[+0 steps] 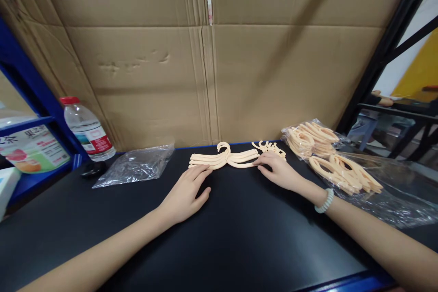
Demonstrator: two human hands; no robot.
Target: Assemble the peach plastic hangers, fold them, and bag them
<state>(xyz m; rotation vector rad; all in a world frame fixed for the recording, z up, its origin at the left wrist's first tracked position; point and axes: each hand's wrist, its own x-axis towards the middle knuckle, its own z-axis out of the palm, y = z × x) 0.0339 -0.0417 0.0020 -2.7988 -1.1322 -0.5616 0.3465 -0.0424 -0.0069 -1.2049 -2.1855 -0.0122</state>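
A stack of cream plastic hangers (208,159) lies on the black tabletop, with hooks pointing away from me. My left hand (186,191) rests at the left ends of the stack, fingers stretched out and thumb apart, touching the front hanger. At the other side, my right hand (278,171) has its fingertips around the right end of the nearest hanger arm, which sits slightly apart from the arms behind it. What lies under the right fingers is partly hidden. Just behind that hand is a bunch of cream hooks (270,147).
To the right lie bagged cream hanger parts (308,137) and more parts (342,173) on clear plastic film (397,191). A flat plastic bag (137,164), dark round object (93,169) and water bottle (89,130) stand left. A cardboard wall (143,68) closes off the back.
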